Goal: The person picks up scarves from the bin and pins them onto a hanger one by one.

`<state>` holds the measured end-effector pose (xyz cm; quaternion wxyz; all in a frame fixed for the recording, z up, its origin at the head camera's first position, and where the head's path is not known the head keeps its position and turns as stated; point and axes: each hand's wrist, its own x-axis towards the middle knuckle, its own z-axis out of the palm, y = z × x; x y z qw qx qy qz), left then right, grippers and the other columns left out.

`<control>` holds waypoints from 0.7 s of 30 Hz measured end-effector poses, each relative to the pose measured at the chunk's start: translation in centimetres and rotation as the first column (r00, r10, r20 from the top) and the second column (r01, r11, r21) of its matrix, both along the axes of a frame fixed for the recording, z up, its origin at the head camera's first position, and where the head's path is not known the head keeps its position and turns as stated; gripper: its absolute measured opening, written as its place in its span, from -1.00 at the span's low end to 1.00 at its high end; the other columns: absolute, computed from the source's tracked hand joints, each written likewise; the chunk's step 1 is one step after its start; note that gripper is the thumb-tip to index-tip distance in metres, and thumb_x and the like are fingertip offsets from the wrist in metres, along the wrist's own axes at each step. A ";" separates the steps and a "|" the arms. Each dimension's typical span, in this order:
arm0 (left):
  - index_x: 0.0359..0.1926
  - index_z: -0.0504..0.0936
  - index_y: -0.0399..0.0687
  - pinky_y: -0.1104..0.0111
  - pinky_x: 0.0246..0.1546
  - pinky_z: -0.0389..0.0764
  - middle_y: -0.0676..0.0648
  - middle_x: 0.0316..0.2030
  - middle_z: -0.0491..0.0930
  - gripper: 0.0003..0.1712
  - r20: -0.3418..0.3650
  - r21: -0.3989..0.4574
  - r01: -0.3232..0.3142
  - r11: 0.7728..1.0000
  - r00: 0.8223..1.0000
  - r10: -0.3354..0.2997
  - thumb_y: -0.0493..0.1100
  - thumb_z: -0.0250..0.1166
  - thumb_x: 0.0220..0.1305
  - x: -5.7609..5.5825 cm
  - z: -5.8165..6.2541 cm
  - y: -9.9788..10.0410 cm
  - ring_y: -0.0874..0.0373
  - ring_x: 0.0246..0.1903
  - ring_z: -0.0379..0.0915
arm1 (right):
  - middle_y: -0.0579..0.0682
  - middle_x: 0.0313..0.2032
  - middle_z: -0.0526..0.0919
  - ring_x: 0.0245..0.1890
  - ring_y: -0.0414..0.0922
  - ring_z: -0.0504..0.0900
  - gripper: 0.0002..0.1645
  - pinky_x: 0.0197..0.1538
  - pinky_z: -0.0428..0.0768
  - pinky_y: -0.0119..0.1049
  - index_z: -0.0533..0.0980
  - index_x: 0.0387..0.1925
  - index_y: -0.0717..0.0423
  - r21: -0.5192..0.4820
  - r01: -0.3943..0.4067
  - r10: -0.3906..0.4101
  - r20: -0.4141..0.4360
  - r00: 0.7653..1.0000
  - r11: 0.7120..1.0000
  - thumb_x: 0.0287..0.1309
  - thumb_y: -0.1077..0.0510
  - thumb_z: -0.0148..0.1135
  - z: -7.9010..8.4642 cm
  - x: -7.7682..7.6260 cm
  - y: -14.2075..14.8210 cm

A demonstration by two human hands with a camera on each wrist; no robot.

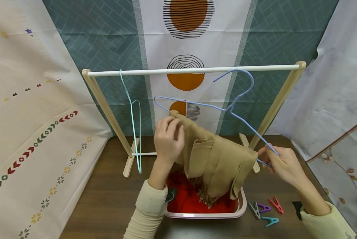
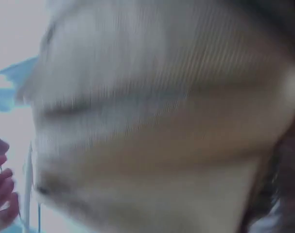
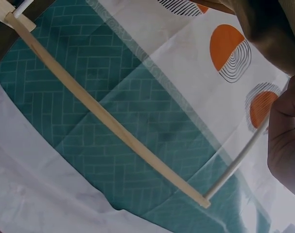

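In front of the rack: a person has a tan scarf (image 1: 223, 156) folded over the bottom bar of a blue hanger (image 1: 230, 108), with the fringe dangling over the tub below.
Right hand: this hand (image 1: 281, 162) is clamped on the right end of the blue hanger, fingers curled round the wire.
Left hand: up at the scarf's top left corner, this hand (image 1: 169, 136) has its fingers bent; the wrist view is a blur of cloth, so can't really tell if they pinch it.
Blue hanger: tilted, right end lower and nearer the person, hook up around rail height.
Rack: white rail (image 1: 154, 71) on wooden legs, with a mint hanger (image 1: 132, 109) hooked near the left end.
Tub: pink rim (image 1: 208, 215), red cloth (image 1: 185, 196) inside, under the scarf.
Clips: grey (image 1: 254, 210), purple (image 1: 263, 208), red (image 1: 276, 205) and teal (image 1: 270, 221) ones bunched on the brown tabletop (image 1: 100, 199), just right of the tub.
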<state>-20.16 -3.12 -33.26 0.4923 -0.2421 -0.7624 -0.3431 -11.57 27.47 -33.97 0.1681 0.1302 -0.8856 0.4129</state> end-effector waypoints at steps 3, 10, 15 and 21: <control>-0.27 0.56 -0.32 0.29 -0.32 0.49 -0.16 -0.35 0.54 -0.77 0.147 0.011 0.160 0.987 0.976 -0.160 -0.25 0.28 0.04 1.2 -1.4 0.9 0.02 -0.35 0.44 | -0.12 -0.78 0.44 -0.88 -0.28 0.32 -0.60 -0.78 0.28 -0.44 0.47 -0.58 0.19 0.004 0.004 -0.004 -0.021 1.000 1.000 0.34 0.27 -0.17 0.1 -0.1 -0.1; -0.33 0.56 -0.14 0.46 -0.53 0.37 0.03 -0.55 0.49 -0.70 0.561 0.176 0.396 0.901 0.712 -0.423 -0.07 0.40 -0.04 2.9 -3.5 3.4 0.26 -0.54 0.33 | -0.10 -0.77 0.42 -0.89 -0.27 0.32 -0.62 -0.79 0.30 -0.41 0.36 -0.61 0.11 0.026 0.030 -0.030 -0.006 1.000 0.999 0.34 0.26 -0.17 0.3 -0.3 -0.5; -0.63 0.42 -0.02 0.52 -0.66 0.23 0.15 -0.72 0.21 -0.59 0.619 0.157 0.336 0.929 0.700 -0.358 0.07 0.48 -0.18 3.8 -3.5 5.7 0.34 -0.65 0.13 | -0.12 -0.79 0.37 -0.88 -0.29 0.31 -0.63 -0.78 0.28 -0.40 0.37 -0.61 0.14 0.024 0.029 -0.029 0.002 1.000 0.999 0.34 0.26 -0.16 0.5 -0.4 -1.3; -0.77 0.07 -0.04 0.55 -0.70 0.00 0.09 -0.73 -0.03 -0.49 0.460 0.259 0.426 0.867 0.735 -0.498 -0.36 0.29 -0.14 3.7 -3.8 6.9 0.33 -0.72 -0.15 | -0.12 -0.82 0.34 -0.87 -0.27 0.31 -0.65 -0.76 0.28 -0.38 0.39 -0.60 0.16 0.022 0.027 -0.027 0.032 0.999 0.999 0.31 0.28 -0.16 0.4 -0.6 -2.1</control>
